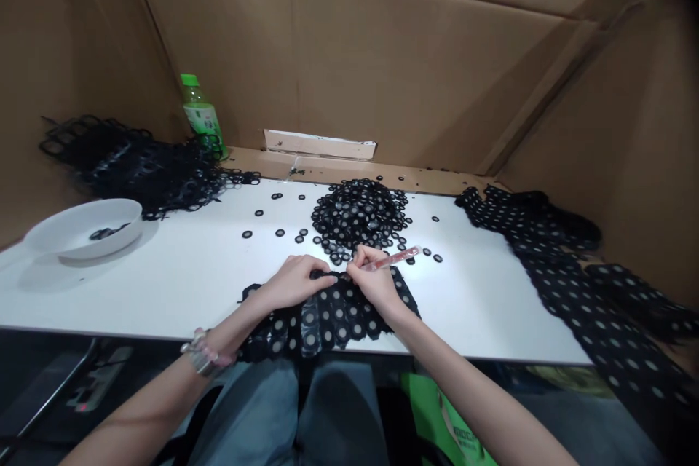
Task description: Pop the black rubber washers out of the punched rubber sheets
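In front of me a black dotted sheet with rows of pale round spots lies at the table's near edge, part of it hanging over. My left hand is closed on its upper edge, thumb and fingers bent over it. A slim reddish see-through pen-like tool sits in my right hand, pinched near its lower end. Its tip is hidden by my fingers, close to the sheet's upper edge. Just beyond both hands rises a pile of small black rings with pale centres.
A white bowl with a few black pieces stands at left. Behind it lie a tangled black heap and a green-capped bottle. Long black dotted strips run off the right side. Cardboard walls enclose the white table.
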`<action>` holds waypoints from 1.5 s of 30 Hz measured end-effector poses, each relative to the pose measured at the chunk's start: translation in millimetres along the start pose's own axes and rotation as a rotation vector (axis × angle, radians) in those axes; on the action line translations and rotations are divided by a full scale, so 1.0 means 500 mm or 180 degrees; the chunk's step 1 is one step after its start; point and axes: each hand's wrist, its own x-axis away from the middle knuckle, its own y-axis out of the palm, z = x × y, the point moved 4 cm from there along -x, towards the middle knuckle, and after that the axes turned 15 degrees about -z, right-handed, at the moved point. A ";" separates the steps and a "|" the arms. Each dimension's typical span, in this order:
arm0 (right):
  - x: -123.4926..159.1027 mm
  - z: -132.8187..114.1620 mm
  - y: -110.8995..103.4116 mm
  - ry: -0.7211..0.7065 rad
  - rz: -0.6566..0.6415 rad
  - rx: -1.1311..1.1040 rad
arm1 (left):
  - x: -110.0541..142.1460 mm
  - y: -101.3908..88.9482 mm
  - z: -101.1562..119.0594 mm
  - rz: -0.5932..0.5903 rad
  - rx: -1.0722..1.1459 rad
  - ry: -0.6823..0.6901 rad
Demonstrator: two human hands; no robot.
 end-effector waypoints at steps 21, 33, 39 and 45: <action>0.003 -0.020 0.019 -0.0207 -0.0355 0.0638 | 0.000 0.013 0.006 0.0173 0.0376 0.0293; 0.000 0.024 -0.036 0.0079 0.0039 -0.0468 | -0.024 -0.002 0.043 -0.0057 -0.0520 -0.0454; 0.006 0.015 -0.039 0.0013 0.0131 0.0134 | -0.040 0.010 0.029 -0.0147 -0.0383 -0.0107; 0.006 0.014 -0.038 0.0065 0.0032 0.0200 | -0.047 0.013 0.018 -0.0045 -0.0190 -0.0022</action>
